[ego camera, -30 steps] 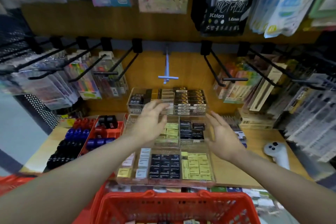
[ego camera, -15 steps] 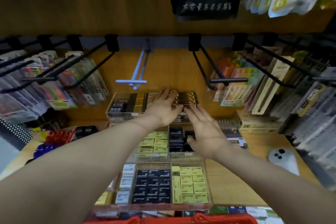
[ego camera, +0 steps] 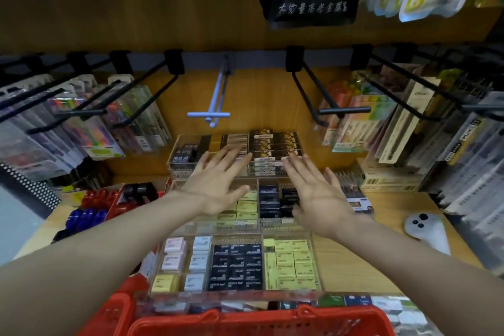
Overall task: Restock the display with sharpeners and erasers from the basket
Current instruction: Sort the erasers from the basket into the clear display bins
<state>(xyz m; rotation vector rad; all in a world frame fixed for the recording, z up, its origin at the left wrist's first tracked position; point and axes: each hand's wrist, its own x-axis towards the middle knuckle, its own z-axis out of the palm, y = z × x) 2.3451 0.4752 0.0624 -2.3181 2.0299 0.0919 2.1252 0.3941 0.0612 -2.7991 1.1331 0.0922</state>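
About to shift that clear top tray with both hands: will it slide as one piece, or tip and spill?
The top tray looks like rigid clear plastic, so it should move as one piece. It is packed with rows of boxes, so probably heavy for its size. It seems to sit raised behind the middle tray, so a hard push might tip it; the open left hand and right hand could steady it.

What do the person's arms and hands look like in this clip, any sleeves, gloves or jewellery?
Both forearms are bare as far as the head view shows: no sleeve edge enters the frame. The left hand and the right hand wear no gloves. No ring, watch or bracelet shows on the fingers or wrists. No markings or tape are visible. Fingernails are too blurred to describe.
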